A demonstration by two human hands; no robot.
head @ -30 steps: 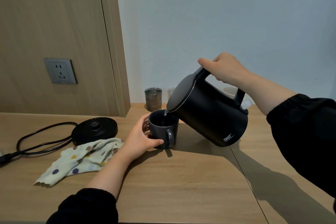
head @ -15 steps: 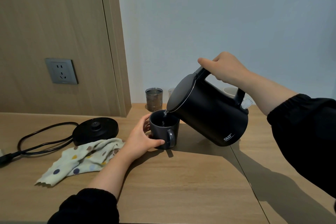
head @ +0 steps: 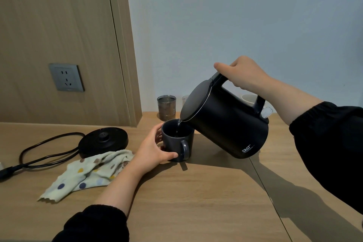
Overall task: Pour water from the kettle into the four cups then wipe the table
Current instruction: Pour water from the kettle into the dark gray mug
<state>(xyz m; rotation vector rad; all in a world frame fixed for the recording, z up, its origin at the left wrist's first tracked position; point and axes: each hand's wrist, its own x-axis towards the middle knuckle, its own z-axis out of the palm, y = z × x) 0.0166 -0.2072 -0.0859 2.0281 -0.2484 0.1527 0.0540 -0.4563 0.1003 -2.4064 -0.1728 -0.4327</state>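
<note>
Fingers of the right hand (head: 242, 77) curled round the handle of the black kettle (head: 225, 124), tilted with its spout over the dark mug (head: 173, 144); the left hand (head: 154, 150) gripped that mug toward the back edge of the surface (head: 196, 202). A dotted cloth (head: 88, 173) lay leftward, against the kettle base (head: 104, 140)

The kettle (head: 225, 124) hides most of a glass (head: 185, 98) and a white cup (head: 248, 98) behind it

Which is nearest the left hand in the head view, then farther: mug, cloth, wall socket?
1. The mug, gripped by the left hand.
2. The cloth, on the table just left of the wrist.
3. The wall socket, up on the wooden panel, far left.
</note>
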